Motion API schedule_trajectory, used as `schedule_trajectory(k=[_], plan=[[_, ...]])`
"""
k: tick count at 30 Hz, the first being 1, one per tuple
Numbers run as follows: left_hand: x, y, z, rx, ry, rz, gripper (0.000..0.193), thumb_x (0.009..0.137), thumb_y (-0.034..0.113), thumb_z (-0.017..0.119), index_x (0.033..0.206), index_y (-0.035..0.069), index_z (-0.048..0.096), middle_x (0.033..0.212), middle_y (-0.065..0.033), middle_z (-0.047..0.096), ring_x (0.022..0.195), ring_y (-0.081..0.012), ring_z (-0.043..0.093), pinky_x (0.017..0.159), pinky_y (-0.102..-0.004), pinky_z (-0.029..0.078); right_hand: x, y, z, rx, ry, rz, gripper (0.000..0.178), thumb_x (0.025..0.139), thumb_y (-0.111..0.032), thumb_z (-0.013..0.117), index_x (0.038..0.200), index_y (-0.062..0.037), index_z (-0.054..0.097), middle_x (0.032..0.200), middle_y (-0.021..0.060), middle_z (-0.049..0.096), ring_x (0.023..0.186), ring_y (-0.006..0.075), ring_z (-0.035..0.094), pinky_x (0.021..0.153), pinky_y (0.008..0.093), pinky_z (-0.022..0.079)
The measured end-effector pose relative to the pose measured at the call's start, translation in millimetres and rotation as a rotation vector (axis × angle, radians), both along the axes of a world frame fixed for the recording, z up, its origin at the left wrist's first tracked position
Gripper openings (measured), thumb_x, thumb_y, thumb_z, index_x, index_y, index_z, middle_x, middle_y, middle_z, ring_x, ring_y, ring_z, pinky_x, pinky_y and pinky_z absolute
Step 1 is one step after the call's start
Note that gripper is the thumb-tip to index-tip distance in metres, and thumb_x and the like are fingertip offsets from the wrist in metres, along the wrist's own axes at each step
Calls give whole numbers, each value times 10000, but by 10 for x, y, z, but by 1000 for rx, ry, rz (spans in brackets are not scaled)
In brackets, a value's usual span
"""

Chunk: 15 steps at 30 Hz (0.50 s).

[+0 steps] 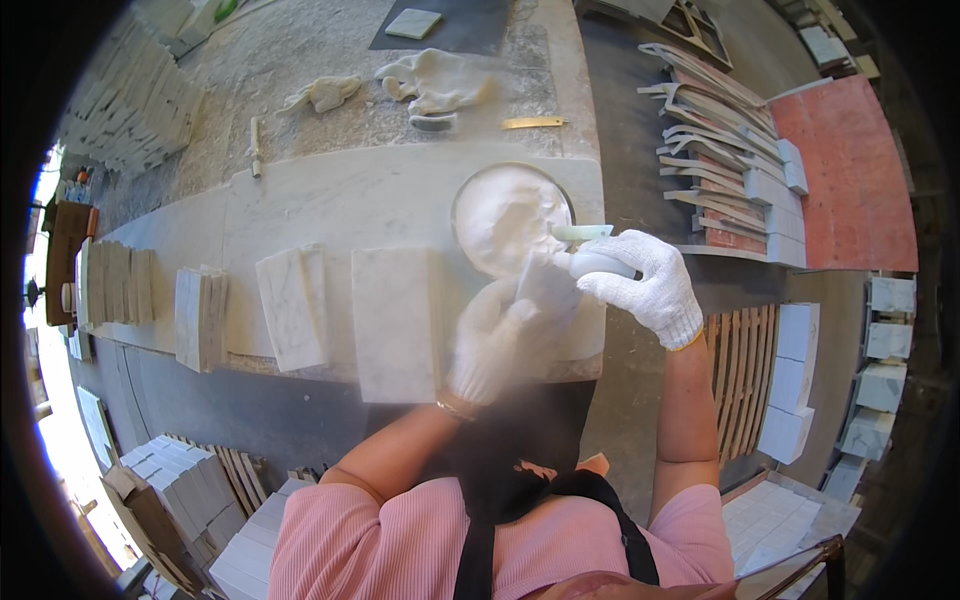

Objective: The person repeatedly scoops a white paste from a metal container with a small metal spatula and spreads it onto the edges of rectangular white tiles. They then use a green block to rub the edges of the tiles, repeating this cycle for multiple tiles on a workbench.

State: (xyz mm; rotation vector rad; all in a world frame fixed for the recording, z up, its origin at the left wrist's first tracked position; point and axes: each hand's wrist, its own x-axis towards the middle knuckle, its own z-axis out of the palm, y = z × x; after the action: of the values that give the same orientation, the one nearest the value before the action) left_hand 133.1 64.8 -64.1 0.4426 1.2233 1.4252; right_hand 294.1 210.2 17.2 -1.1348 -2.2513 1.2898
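My left hand (485, 340), in a white knit glove and smeared by motion, grips a pale stone tile (550, 295) held tilted in front of the bowl. My right hand (655, 285), gloved alike, is closed around a pale grey rounded squeeze bottle (602, 264), its narrow end pointing left toward the tile's upper edge. Just beyond both hands sits a round clear-rimmed bowl (458, 210) heaped with white powder or paste (505, 215). A light green flat-handled tool (582, 232) sticks out over the bowl's right side, above the bottle.
Stacked marble tiles (395, 320) line the worktable's near edge (330, 366). Farther back lie crumpled cloths (440, 82), a brass-coloured strip (533, 123), a white stick-like tool (256, 147) and a dark mat (470, 28). Rightward stands a red board (850, 170) beside straps and white blocks.
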Motion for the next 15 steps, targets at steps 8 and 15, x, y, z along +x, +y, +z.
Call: schedule_trajectory(k=[8, 15], plan=[[12, 8, 16, 1, -2, 26, 329, 974, 110, 685, 1266, -39, 659, 1176, -63, 686, 1058, -137, 618, 961, -305, 499, 14, -3, 30, -76, 30, -39, 270, 861, -66, 778, 1121, 4, 774, 1103, 108, 781, 944, 142, 720, 863, 294, 563], [3, -7, -22, -1, 33, 19, 311, 974, 99, 676, 1253, -37, 665, 1154, -58, 687, 1051, -132, 616, 951, -300, 497, 38, 333, -195, -261, 317, -337, 439, 872, -99, 822, 1274, -5, 671, 1038, 38, 727, 912, 134, 675, 834, 293, 556]])
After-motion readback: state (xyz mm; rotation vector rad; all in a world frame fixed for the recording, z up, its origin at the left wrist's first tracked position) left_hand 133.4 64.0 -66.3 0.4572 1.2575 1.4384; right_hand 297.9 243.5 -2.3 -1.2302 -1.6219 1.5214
